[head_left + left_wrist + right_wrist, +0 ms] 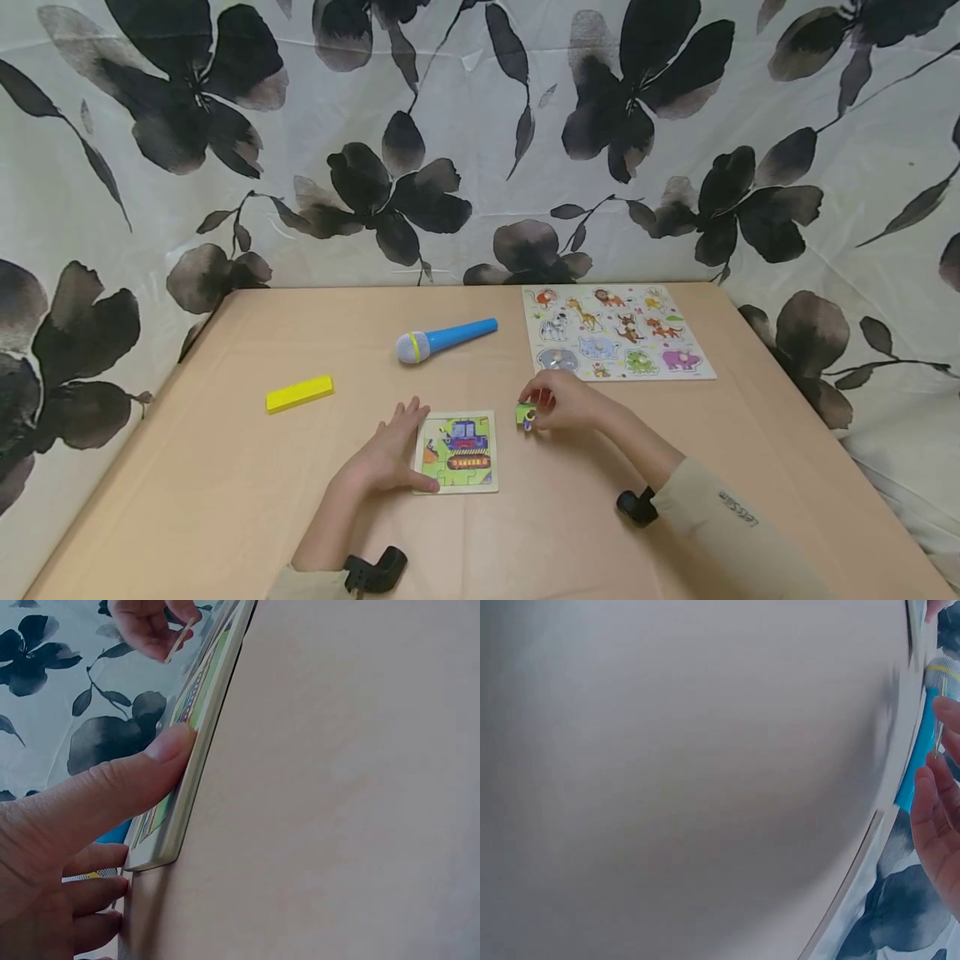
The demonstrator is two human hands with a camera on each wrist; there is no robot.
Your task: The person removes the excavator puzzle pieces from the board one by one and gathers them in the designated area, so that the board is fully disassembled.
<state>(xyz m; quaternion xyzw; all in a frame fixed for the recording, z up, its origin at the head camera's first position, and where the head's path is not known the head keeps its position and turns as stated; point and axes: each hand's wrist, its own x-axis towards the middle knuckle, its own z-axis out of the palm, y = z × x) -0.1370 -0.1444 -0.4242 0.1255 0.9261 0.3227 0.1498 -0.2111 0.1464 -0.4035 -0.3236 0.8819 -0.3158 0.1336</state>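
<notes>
A small square jigsaw puzzle (457, 452) in a pale frame lies on the table, showing a purple-and-orange tracked vehicle on green. My left hand (386, 454) rests at its left side, fingers spread and fairly straight. In the left wrist view the thumb (171, 744) presses on the frame's edge, and the other fingers touch its side. To the right of the frame, my right hand (566, 402) pinches a green puzzle piece (526, 417) with a purple and yellow print. Seen edge-on in the right wrist view, that thin piece (940, 727) is between thumb and fingertips.
A blue toy microphone (450, 337) with a grey head lies behind the puzzle. A yellow block (300, 394) is at the left. An animal picture board (618, 333) lies at the back right, just beyond the right hand. Floral cloth (480, 167) hangs behind the table (540, 533).
</notes>
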